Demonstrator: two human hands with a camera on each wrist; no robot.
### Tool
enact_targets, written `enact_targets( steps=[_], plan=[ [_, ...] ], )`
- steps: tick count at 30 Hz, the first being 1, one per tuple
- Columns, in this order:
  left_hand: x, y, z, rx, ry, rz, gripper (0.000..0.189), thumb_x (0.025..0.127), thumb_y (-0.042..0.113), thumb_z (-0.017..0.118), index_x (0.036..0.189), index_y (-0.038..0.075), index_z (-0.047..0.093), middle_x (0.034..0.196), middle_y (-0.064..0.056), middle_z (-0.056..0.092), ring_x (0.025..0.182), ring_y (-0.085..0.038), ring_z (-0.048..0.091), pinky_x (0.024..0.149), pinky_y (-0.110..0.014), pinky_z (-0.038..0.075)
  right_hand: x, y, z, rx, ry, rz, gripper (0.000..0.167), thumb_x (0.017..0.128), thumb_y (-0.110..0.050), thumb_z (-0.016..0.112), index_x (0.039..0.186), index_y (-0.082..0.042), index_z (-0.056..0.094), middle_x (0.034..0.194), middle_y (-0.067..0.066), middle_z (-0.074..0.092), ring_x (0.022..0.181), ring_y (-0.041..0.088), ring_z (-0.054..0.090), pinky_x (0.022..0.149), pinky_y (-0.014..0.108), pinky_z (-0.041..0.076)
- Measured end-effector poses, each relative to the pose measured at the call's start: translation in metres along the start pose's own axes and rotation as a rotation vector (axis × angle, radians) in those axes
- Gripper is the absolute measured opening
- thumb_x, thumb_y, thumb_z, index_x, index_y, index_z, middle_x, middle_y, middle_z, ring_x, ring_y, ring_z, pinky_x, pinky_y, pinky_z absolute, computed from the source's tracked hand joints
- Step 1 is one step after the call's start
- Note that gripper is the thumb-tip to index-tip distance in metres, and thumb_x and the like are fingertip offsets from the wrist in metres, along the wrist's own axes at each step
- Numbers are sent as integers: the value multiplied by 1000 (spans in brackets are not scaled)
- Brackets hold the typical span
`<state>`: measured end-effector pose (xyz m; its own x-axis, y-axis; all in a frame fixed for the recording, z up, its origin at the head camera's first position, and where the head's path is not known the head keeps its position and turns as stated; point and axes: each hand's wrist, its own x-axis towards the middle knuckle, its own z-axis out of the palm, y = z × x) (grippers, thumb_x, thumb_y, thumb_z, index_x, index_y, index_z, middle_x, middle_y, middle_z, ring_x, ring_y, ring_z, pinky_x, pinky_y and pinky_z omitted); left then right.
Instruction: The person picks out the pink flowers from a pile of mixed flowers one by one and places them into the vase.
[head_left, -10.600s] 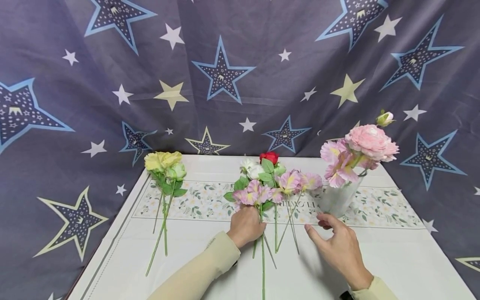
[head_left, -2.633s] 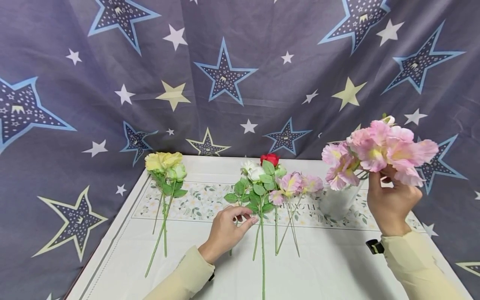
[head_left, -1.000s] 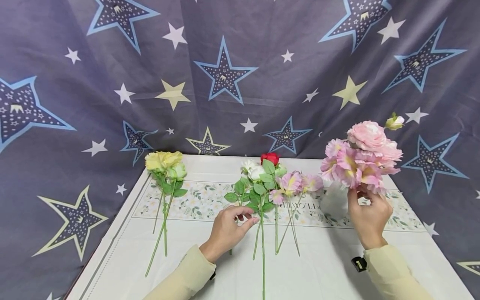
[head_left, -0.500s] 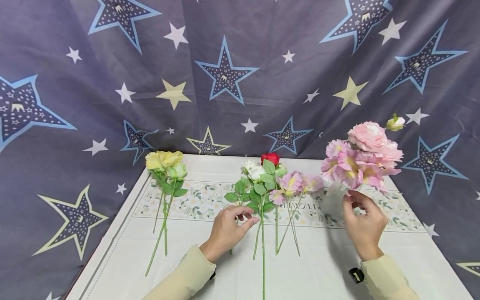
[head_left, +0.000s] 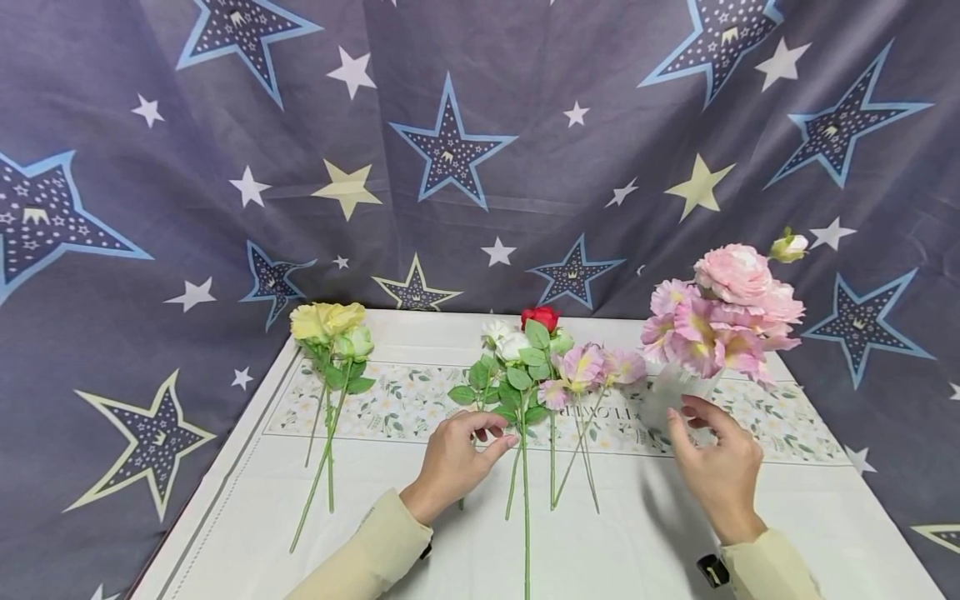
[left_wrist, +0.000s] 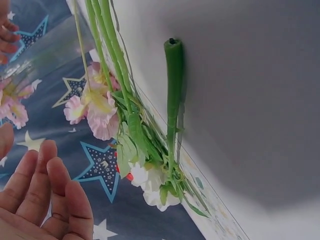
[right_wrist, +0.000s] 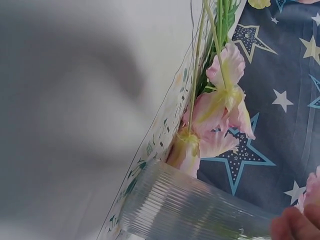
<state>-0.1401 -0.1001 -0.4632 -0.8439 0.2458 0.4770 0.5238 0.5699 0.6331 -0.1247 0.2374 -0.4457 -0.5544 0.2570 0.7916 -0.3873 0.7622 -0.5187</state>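
1. Left hand: released, its fingers loosely curved around nothing, just beside the rose stems over the middle of the white tablecloth.
2. Right hand: released, fingers and thumb parted, in front of the vase toward the right edge; whether a fingertip touches the glassy wall cannot be told.
3. The vase, ribbed and translucent, stands near the tablecloth's far right corner. Above its mouth are pink ranunculus blooms, a pale bud that rises highest and, lower down, pink-and-yellow irises.
4. Between the hands, toward the far edge, lie a red rose, white roses and two loose irises, their heads farthest from the viewer.
5. Near the far left corner: a yellow bloom beside a pale green rose, stems crossing.
6. A printed floral band parallels the far edge; beyond it hangs a star-patterned curtain.
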Motion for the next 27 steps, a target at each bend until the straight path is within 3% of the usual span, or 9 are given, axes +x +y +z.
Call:
enact_targets(
  steps=[4, 6, 11, 19, 27],
  plan=[
    [0, 1, 0, 5, -17, -19, 18, 88, 30, 83, 102, 20, 78, 86, 12, 69, 79, -9, 62, 65, -24, 49, -4, -5, -3, -37, -48, -6, 27, 76, -8, 84, 102, -5, 79, 87, 10, 77, 69, 24, 65, 74, 20, 43],
    [0, 2, 0, 10, -21, -24, 17, 88, 30, 83, 102, 20, 78, 87, 12, 69, 79, -10, 63, 65, -23, 49, -6, -8, -4, -47, -68, -2, 29, 76, -10, 85, 104, -5, 80, 88, 10, 77, 70, 28, 66, 73, 25, 44],
    [2, 5, 2, 21, -24, -11, 19, 89, 31, 82, 102, 18, 77, 87, 8, 70, 78, -14, 64, 64, -24, 49, -10, -14, -7, -62, -119, -1, 31, 77, -13, 86, 106, -5, 79, 91, 9, 78, 72, 31, 67, 73, 29, 44],
    [7, 12, 7, 45, -82, -44, 20, 92, 36, 79, 103, 20, 77, 93, 4, 73, 79, -10, 61, 64, -25, 47, -16, -18, -13, -96, -202, 19, 33, 77, -16, 86, 107, -5, 79, 90, 12, 76, 76, 31, 69, 73, 32, 45],
    [14, 16, 13, 71, -109, -20, 21, 91, 36, 79, 101, 19, 76, 93, 1, 75, 81, -19, 66, 67, -27, 48, -23, -22, -16, -106, -240, 16, 33, 76, -18, 87, 105, -4, 79, 93, 14, 76, 78, 31, 69, 75, 34, 46]
  ],
)
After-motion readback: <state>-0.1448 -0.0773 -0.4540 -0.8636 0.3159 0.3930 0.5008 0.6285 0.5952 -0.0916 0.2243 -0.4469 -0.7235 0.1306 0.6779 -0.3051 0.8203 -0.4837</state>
